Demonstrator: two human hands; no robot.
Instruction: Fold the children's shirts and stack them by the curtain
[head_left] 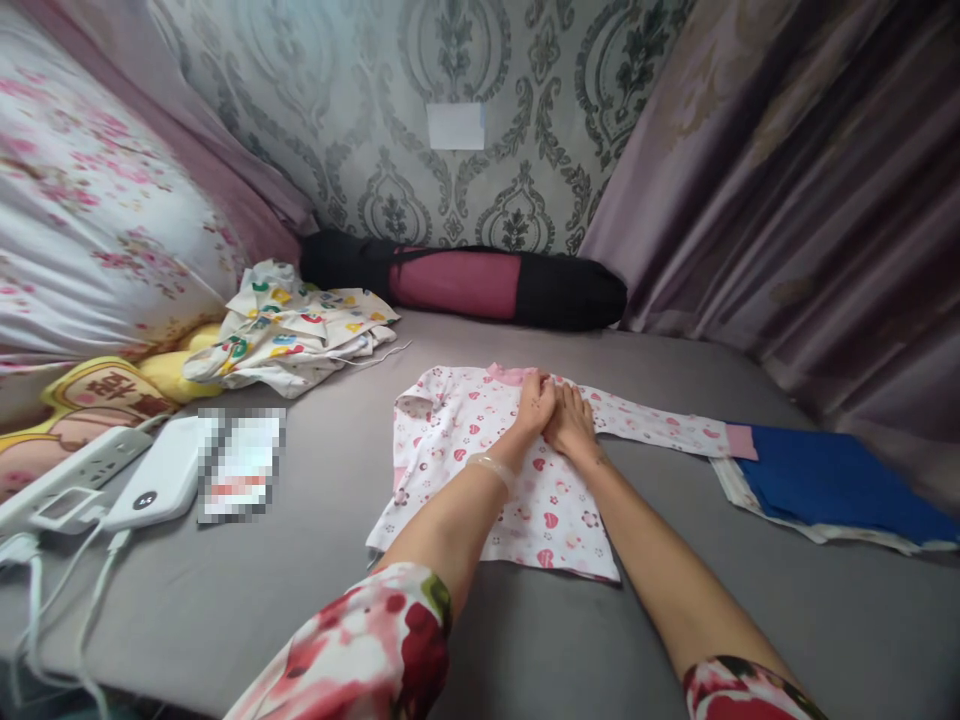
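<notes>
A small white long-sleeved shirt point(465, 430) with pink hearts and flowers and a pink collar lies spread on the grey surface. Its left sleeve is folded in over the body, while the right sleeve stretches out to the right, its pink cuff over a blue folded cloth point(847, 480). My left hand point(536, 403) is closed on the shirt beside the collar, fingers bent down into the fabric. Touching it, my right hand point(571, 418) is closed on the shirt near the right shoulder. The fingertips of both hands are partly hidden.
A black and dark-pink long bag point(457, 285) lies along the wall. At left are a crumpled patterned garment point(300, 330), a yellow plush point(105, 395), a white power bank point(161, 475), a power strip point(75, 480) with cables and a blurred packet point(241, 465). Curtains point(750, 180) hang at right.
</notes>
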